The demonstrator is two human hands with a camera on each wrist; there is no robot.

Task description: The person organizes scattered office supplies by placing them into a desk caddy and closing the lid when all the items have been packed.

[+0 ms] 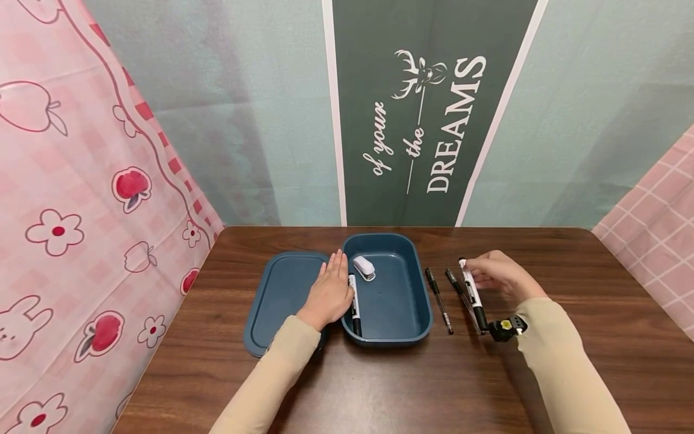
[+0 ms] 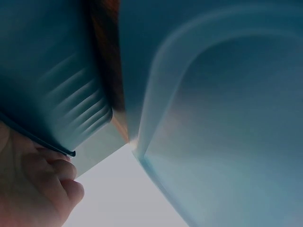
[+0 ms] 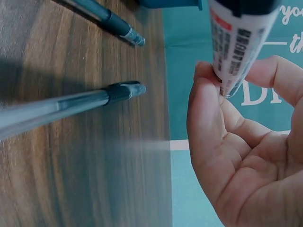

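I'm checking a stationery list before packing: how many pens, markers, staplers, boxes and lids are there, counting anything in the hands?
Markers: 2, one held in the right hand
Pens: 2
Stapler: 1
Box: 1
Lid: 1
Total: 7

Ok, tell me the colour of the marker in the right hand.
The marker is mostly white with black ends, clearest in the head view.

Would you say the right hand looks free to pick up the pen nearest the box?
Probably not as things stand: the right hand is pinching a marker, though the pen lies uncovered close by.
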